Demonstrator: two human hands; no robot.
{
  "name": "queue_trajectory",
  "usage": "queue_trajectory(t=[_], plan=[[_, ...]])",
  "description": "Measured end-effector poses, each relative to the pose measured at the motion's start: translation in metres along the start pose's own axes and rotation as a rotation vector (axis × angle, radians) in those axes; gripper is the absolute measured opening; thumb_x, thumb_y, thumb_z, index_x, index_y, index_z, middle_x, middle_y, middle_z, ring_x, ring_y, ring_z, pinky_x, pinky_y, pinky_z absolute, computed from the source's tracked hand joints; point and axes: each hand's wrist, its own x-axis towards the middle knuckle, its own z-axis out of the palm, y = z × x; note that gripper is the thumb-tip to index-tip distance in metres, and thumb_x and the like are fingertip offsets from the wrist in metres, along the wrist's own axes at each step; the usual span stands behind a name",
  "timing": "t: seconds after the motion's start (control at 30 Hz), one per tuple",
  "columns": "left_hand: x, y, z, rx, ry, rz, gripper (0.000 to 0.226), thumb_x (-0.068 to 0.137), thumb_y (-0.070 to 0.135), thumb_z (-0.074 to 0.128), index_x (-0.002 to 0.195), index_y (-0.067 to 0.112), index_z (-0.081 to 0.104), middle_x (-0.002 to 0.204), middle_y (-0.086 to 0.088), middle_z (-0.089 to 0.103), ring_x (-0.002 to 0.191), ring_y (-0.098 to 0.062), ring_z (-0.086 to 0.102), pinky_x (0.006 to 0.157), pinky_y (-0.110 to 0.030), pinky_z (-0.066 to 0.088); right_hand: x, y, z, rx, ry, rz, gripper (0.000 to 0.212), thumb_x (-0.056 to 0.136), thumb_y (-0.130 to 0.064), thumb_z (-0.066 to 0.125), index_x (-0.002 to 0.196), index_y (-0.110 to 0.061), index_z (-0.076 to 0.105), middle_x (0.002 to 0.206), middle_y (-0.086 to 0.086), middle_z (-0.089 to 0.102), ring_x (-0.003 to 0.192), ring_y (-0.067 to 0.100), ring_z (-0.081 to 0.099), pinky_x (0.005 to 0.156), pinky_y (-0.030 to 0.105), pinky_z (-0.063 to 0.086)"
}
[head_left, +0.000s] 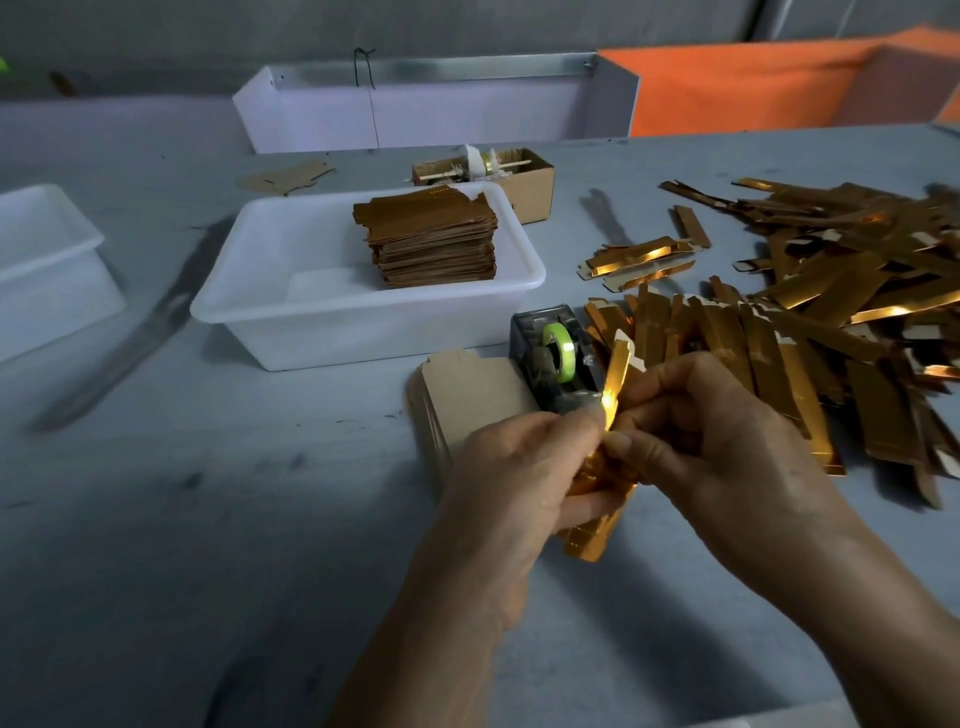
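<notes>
A narrow gold foil carton piece stands nearly upright between both hands above the grey table. My left hand grips its lower part, which sticks out below at the palm. My right hand pinches the strip from the right at mid-height. Just behind the hands sits a dark tape dispenser with a green tape roll. A stack of flat brown card blanks lies left of the dispenser, partly hidden by my left hand.
A white plastic tub holds a stack of gold-brown flat cartons. A large heap of gold strips covers the right side. A second white tub is far left; a small cardboard box stands behind.
</notes>
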Motion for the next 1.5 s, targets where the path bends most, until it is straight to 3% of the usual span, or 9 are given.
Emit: queue_trajectory(t=[0.23,0.37,0.5,0.67,0.73,0.87,1.0,1.23,1.5], plan=[[0.000,-0.009,0.003,0.076,0.113,0.079,0.018,0.094,0.013,0.057,0.090,0.002,0.070,0.084,-0.011,0.074,0.078,-0.021,0.073,0.072,-0.030,0.060,-0.004,-0.003,0.007,-0.126,0.044,-0.045,0.031,0.078,-0.025,0.068,0.086,-0.039,0.041,0.075,-0.015,0.060,0.071,-0.007,0.058,0.063,-0.001,0.043],[-0.004,-0.014,0.011,0.104,0.187,0.141,0.018,0.094,0.015,0.058,0.087,0.006,0.072,0.080,-0.007,0.074,0.077,-0.021,0.073,0.073,-0.034,0.060,-0.008,-0.006,0.008,-0.287,0.108,-0.062,0.029,0.079,-0.027,0.068,0.099,-0.027,0.047,0.070,-0.019,0.053,0.065,-0.003,0.055,0.051,0.010,0.046],[-0.007,-0.019,0.020,0.208,0.286,0.263,0.020,0.093,0.018,0.059,0.078,0.019,0.071,0.075,-0.001,0.072,0.072,-0.014,0.072,0.063,-0.020,0.057,-0.009,-0.011,0.008,-0.369,0.163,-0.061,0.031,0.077,-0.033,0.067,0.097,-0.026,0.044,0.071,-0.015,0.054,0.069,0.008,0.060,0.056,0.017,0.048],[-0.012,-0.018,0.017,0.244,0.381,0.375,0.013,0.091,0.021,0.061,0.082,0.024,0.070,0.078,0.004,0.074,0.074,-0.011,0.072,0.067,-0.026,0.059,-0.005,-0.007,0.002,-0.445,0.164,-0.051,0.048,0.060,-0.067,0.041,0.086,-0.027,0.040,0.060,-0.016,0.044,0.052,0.002,0.048,0.044,0.017,0.038],[-0.012,-0.015,0.013,0.253,0.402,0.398,0.011,0.090,0.022,0.061,0.084,0.025,0.070,0.079,0.008,0.074,0.075,-0.010,0.073,0.068,-0.027,0.060,-0.003,-0.001,-0.001,-0.352,0.140,0.003,0.051,0.055,-0.071,0.040,0.081,-0.027,0.043,0.061,-0.011,0.050,0.055,0.002,0.051,0.047,0.017,0.039],[-0.012,-0.013,0.013,0.234,0.387,0.357,0.011,0.090,0.022,0.063,0.084,0.021,0.071,0.079,0.005,0.075,0.075,-0.013,0.073,0.070,-0.031,0.060,-0.003,0.003,0.000,0.230,0.005,0.186,0.052,0.050,-0.068,0.057,0.090,-0.034,0.057,0.084,-0.008,0.065,0.082,0.006,0.062,0.068,0.024,0.049],[-0.014,-0.015,0.013,0.200,0.334,0.304,0.011,0.091,0.020,0.061,0.086,0.021,0.071,0.078,0.005,0.075,0.072,-0.011,0.073,0.065,-0.025,0.060,-0.004,0.002,0.009,0.470,-0.098,0.201,0.035,0.058,-0.043,0.068,0.085,-0.022,0.066,0.085,0.008,0.067,0.078,0.012,0.064,0.059,0.011,0.050],[-0.012,-0.014,0.008,-0.054,0.329,0.122,0.024,0.087,0.012,0.066,0.099,0.025,0.051,0.082,-0.003,0.073,0.066,-0.019,0.074,0.056,-0.026,0.058,-0.005,0.003,0.013,0.551,-0.101,0.159,0.023,0.065,-0.032,0.063,0.086,-0.023,0.069,0.085,0.000,0.071,0.079,0.004,0.067,0.060,0.008,0.048],[-0.015,-0.013,0.005,0.102,0.272,0.147,0.006,0.089,0.015,0.063,0.085,0.014,0.067,0.085,-0.006,0.073,0.067,-0.018,0.074,0.056,-0.026,0.059,-0.006,0.008,0.016,0.575,-0.051,0.140,0.020,0.066,-0.029,0.064,0.085,-0.022,0.069,0.083,-0.004,0.072,0.078,0.002,0.067,0.062,0.005,0.046]])
